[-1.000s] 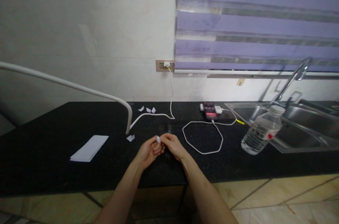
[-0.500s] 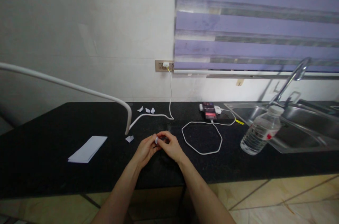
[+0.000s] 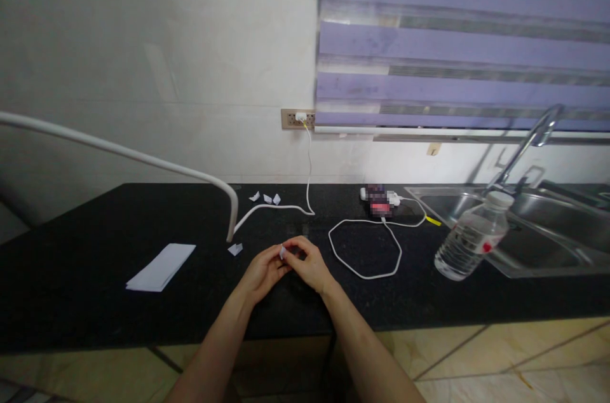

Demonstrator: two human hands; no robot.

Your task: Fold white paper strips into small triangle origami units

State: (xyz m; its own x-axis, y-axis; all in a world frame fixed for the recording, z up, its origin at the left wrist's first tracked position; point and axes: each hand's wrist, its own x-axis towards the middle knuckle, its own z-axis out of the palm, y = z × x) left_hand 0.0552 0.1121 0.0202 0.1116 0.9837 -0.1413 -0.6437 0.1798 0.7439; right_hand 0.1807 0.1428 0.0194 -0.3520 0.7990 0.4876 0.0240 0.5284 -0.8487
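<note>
Between my fingertips is a small folded piece of white paper (image 3: 283, 253), mostly covered by the fingers. My left hand (image 3: 263, 273) pinches it from the left, and my right hand (image 3: 309, 264) grips it from the right, both just above the black counter. Close to my left hand lies another small folded paper (image 3: 235, 250). Several more little folded papers (image 3: 267, 198) rest farther back near the wall. A stack of flat white paper strips (image 3: 161, 267) lies to the left.
A white cable (image 3: 271, 206) crosses the counter from the wall socket (image 3: 298, 119). On the right, a looped charging cable (image 3: 365, 277) joins a blurred phone (image 3: 379, 201). A water bottle (image 3: 471, 239) stands before the steel sink (image 3: 524, 266) with its curved faucet (image 3: 524, 142).
Both hands keep holding the small paper in nearly the same pose. The whole view has shifted very slightly; nothing on the counter has been moved.
</note>
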